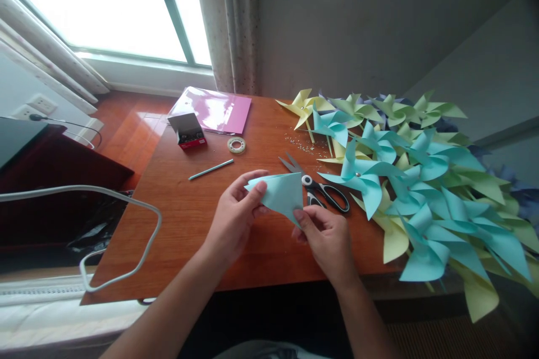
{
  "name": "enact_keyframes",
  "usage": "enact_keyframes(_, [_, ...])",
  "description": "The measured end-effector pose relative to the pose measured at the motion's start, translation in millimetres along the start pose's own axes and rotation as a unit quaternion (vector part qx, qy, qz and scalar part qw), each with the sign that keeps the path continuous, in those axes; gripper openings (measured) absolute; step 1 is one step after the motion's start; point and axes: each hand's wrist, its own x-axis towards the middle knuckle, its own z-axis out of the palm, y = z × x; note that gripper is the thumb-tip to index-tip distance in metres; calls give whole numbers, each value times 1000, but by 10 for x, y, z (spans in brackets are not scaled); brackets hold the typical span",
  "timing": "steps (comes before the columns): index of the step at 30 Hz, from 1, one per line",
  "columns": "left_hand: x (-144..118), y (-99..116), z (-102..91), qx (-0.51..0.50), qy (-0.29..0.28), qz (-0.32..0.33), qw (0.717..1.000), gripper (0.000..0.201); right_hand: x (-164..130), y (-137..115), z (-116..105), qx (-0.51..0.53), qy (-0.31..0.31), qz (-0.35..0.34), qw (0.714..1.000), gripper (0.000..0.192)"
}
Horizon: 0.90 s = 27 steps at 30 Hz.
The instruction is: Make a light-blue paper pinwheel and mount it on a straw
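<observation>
Both hands pinched a folded, light-blue paper triangle point(280, 193) just above the wooden tabletop point(185, 219): the left hand point(236, 216) gripped its left corner, the right hand point(326, 238) its lower tip, thumbs hiding part of the edges. Just behind it lay black-handled scissors point(322, 188), partly covered by the paper. Farther back sat a tape roll point(236, 145), a small box point(187, 130) and pink sheets point(217, 109), with heaped blue and green paper pinwheels point(425, 190) at right.

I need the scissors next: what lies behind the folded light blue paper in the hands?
Behind the folded light blue paper triangle, black-handled scissors lie on the wooden table, blades open. The paper covers part of the blades. Left hand and right hand pinch the paper.
</observation>
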Motion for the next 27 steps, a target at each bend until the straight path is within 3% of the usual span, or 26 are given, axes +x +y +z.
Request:
enact_keyframes(3, [-30, -48, 45, -52, -22, -6, 998, 38, -22, 18, 85, 26, 43, 8, 999, 36])
enact_keyframes(6, [-62, -76, 93, -9, -48, 18, 999, 31, -40, 25, 135, 43, 64, 7, 997, 36])
enact_keyframes(12, [-48, -93, 181, 47, -18, 45, 998, 20, -84, 1, 125, 43, 9, -3, 999, 32])
enact_keyframes(14, [-8, -46, 188, 54, -21, 57, 997, 19, -57, 25, 12, -10, 8, -48, 999, 28])
enact_keyframes(16, [52, 33, 186, 65, -32, 68, 995, 19, 5, 90, -154, -121, 67, -117, 984, 22])
enact_keyframes(19, [163, 160, 190, 86, -38, 85, 992, 19, 118, 236, -391, -338, 141, -196, 910, 26])
enact_keyframes(22, [270, 226, 206, 95, -46, 88, 990, 20, 185, 349, -483, -440, 126, -203, 866, 34])
enact_keyframes(25, [340, 211, 204, 97, -68, 80, 990, 22, 185, 360, -439, -465, 104, -186, 859, 39])
enact_keyframes(27, [360, 183, 182, 99, -74, 75, 990, 22, 164, 325, -389, -454, 99, -163, 870, 40])
